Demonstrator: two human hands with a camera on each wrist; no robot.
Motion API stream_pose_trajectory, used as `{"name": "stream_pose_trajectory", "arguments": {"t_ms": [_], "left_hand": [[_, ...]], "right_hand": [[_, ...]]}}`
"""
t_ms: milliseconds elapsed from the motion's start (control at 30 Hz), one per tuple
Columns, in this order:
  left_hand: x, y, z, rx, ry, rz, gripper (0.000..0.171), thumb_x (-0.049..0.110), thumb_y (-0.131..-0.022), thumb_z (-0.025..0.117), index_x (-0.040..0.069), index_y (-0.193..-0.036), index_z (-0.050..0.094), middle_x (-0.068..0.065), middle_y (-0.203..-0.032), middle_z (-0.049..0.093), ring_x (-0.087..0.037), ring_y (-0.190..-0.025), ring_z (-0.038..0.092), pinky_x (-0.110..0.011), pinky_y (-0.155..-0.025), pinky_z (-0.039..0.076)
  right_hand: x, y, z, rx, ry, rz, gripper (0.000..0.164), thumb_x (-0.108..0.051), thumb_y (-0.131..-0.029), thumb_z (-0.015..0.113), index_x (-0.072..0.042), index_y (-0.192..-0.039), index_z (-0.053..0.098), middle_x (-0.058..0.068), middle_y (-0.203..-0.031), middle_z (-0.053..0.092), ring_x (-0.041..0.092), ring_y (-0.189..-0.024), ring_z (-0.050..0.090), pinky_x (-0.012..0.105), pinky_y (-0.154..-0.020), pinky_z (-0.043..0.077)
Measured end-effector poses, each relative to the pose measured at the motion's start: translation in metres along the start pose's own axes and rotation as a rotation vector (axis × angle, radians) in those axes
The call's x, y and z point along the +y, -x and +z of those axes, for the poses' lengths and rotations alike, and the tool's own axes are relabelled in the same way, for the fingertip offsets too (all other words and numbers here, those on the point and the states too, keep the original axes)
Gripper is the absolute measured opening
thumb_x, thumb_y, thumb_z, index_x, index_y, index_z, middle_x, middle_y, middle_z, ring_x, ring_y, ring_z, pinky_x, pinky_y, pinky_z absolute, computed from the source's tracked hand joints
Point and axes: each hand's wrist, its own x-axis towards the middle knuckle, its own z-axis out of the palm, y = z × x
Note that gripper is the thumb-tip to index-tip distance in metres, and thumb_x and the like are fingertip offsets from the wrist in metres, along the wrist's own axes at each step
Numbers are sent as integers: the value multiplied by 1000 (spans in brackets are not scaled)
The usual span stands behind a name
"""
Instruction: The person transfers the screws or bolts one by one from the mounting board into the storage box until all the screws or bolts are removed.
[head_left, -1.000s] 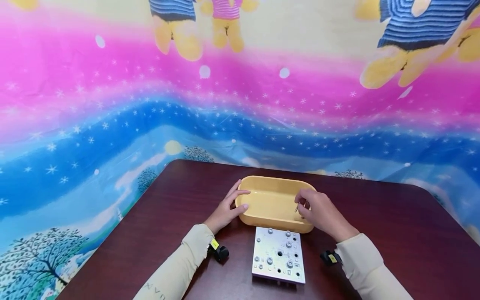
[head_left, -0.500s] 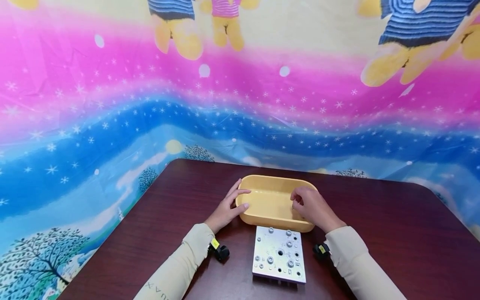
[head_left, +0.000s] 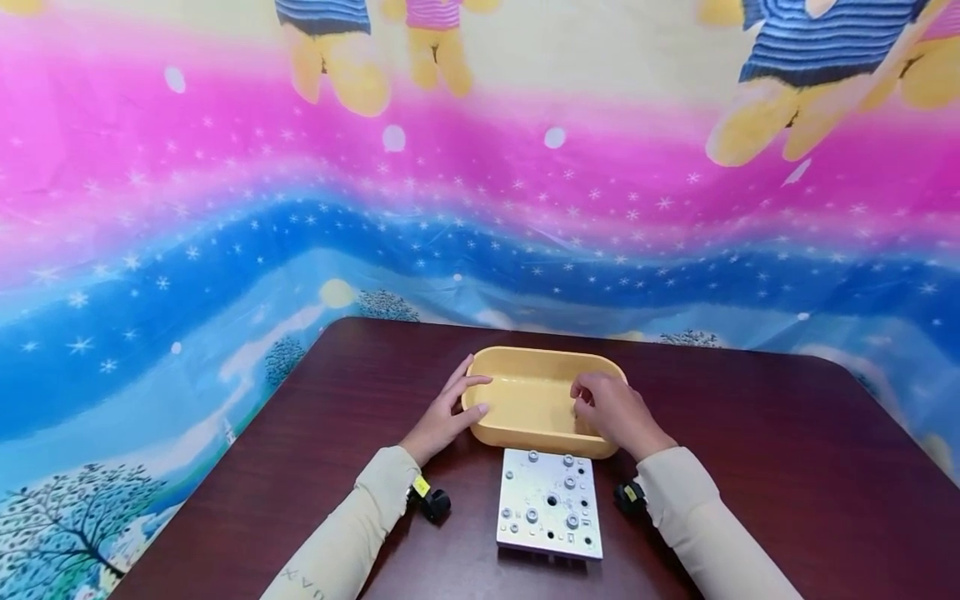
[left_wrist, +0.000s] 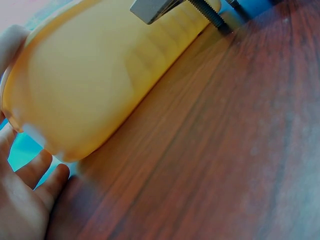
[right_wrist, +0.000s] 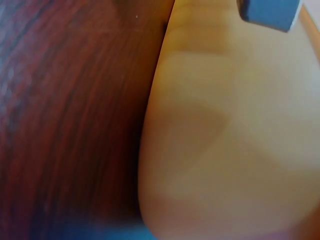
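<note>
My left hand (head_left: 438, 422) holds the left end of a yellow oval tray (head_left: 480, 436), thumb and forefinger over its rim and other fingers outside. The left wrist view shows the fingertips (left_wrist: 59, 175) beside the tray's outer wall. Inside the tray's right part is my right hand (head_left: 618, 410), fingers curled together at a thin metal piece, mostly hidden. In the right wrist view, the hand is out of sight behind the tray wall (right_wrist: 215, 125). Just in front of the tray stands a silver metal plate (head_left: 525, 533), with several socket-head bolts and some open holes.
Bolt shanks (left_wrist: 207, 12) stick out beneath the plate and prop it above the dark reddish wooden table (head_left: 750, 467). A printed cloth (head_left: 645, 208) hangs behind the table. Each wrist carries a small black camera, such as the left camera (head_left: 435, 505).
My right hand has moved left and slightly inward within the tray; the thin metal piece at its fingertips has become harder to see. The left hand keeps its hold. The head view has shifted slightly.
</note>
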Motion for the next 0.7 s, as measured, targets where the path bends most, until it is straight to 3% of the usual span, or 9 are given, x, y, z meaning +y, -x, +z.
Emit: {"name": "stream_pose_trajectory", "arguments": {"t_ms": [167,533,700], "left_hand": [[2,2,-2,0,-15,-11,42,23,-96,60,15,-137,51,7,-160,4,-18,-147,6,-47,-112,26],[0,2,0,7,2,9,45,18,-97,59,4,-138,49,4,-161,4,-22,-147,4,-49,-113,23],[-19,-5,3,32,17,27,43,16,-96,60,7,-137,51,8,-161,5,-19,-147,4,-50,-113,22]], "right_hand": [[-1,0,2,-1,6,-17,5,-12,-87,68,-13,-91,65,-2,-82,57,15,-68,50,33,-63,43],[-2,1,2,-28,43,-13,4,-16,-87,69,-15,-91,68,-3,-83,58,15,-67,48,33,-62,43],[-2,1,1,-27,58,-12,5,-18,-87,70,-15,-91,69,-4,-83,59,15,-66,48,33,-61,42]]}}
